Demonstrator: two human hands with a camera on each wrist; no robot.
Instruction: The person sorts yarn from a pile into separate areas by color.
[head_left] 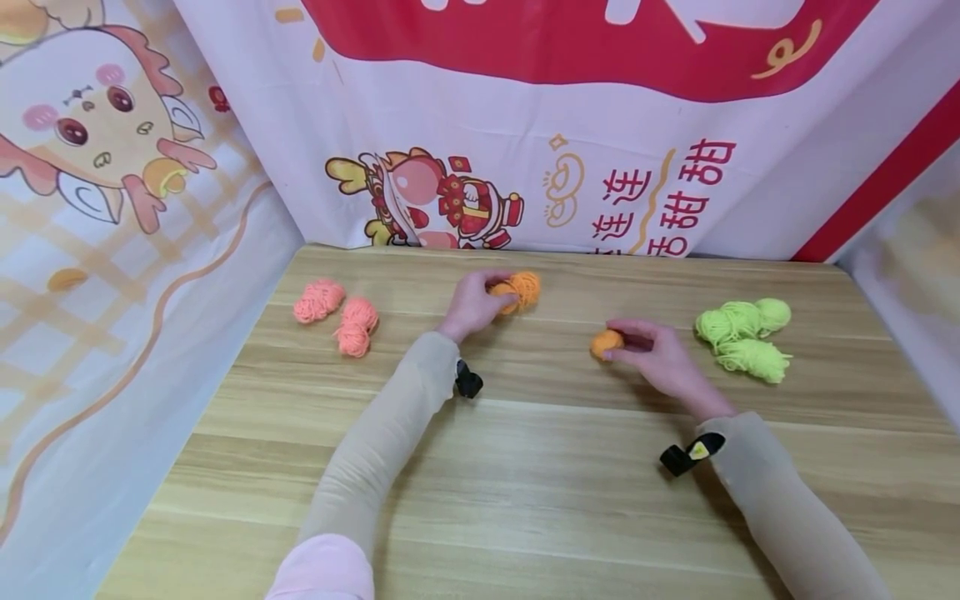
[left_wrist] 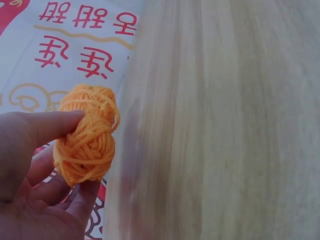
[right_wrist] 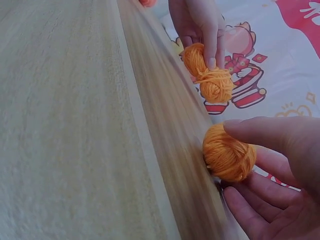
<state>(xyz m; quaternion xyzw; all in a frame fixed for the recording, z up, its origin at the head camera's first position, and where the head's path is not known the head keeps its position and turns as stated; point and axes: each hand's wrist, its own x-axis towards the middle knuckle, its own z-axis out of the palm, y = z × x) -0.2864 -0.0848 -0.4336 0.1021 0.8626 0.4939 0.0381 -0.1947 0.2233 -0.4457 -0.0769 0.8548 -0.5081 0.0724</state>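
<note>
At the back middle of the table, my left hand (head_left: 477, 302) grips an orange yarn bundle (head_left: 527, 288) by its near end, the thumb on top and the fingers beneath. In the left wrist view this orange yarn (left_wrist: 89, 150) shows as two rounded lobes with a pinched waist. My right hand (head_left: 651, 354) holds a smaller orange yarn ball (head_left: 606, 343) between thumb and fingers, to the right of the bundle. Seen from the right wrist, the ball (right_wrist: 229, 154) is close over the wood, and the left hand (right_wrist: 202, 25) with its bundle is beyond it.
Two pink yarn bundles (head_left: 356, 327) lie at the left of the table. Several lime-green yarn bundles (head_left: 752, 359) sit together on the right, beyond my right hand. A printed cloth (head_left: 510, 117) hangs along the back edge of the wooden table (head_left: 525, 492).
</note>
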